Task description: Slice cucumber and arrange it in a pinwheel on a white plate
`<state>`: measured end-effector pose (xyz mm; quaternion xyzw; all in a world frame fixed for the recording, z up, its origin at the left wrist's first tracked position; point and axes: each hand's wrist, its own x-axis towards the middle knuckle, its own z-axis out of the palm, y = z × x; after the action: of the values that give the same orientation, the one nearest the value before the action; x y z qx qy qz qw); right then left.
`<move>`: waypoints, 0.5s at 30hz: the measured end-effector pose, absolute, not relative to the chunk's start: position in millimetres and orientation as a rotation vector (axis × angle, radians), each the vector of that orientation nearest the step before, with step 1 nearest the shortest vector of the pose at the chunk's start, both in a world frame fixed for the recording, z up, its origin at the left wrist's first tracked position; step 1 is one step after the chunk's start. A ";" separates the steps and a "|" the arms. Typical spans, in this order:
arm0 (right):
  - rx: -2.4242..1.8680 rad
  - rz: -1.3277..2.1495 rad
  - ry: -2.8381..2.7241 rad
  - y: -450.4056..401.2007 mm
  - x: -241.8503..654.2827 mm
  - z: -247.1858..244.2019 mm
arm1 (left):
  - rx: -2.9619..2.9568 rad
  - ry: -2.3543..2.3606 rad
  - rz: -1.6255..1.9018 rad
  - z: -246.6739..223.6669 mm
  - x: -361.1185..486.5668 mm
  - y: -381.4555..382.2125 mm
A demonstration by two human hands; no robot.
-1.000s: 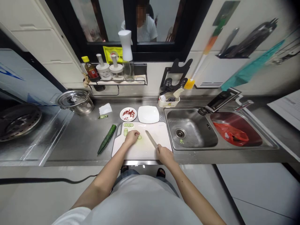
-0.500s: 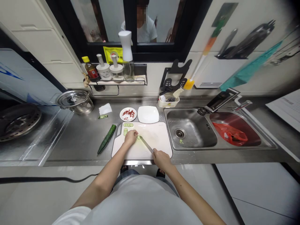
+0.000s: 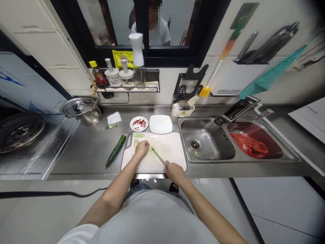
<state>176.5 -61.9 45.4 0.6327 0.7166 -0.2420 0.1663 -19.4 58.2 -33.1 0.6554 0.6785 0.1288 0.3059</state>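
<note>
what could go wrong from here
The knife in the right hand has its tip at a cucumber slice close beside the left hand, so a slip might nick that hand. The other slices lie near it too and could get brushed out of place. The long cucumber lies unheld on the counter and might roll if bumped.

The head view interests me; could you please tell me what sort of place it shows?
It is most likely a kitchen: it has a sink, a pot, and a board bearing cucumber slices.

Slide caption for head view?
Right hand holds straight metal knife at round green cucumber slice on white rectangular board.
</note>
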 end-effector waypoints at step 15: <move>1.768 -0.727 2.010 -51.1 172.6 58.3 | 1.709 1.817 0.321 -31.9 -18.5 59.8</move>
<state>172.6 -51.1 58.3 0.6266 0.7123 -0.2578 0.1830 -18.5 59.8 -31.9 0.6464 0.6873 0.1216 0.3083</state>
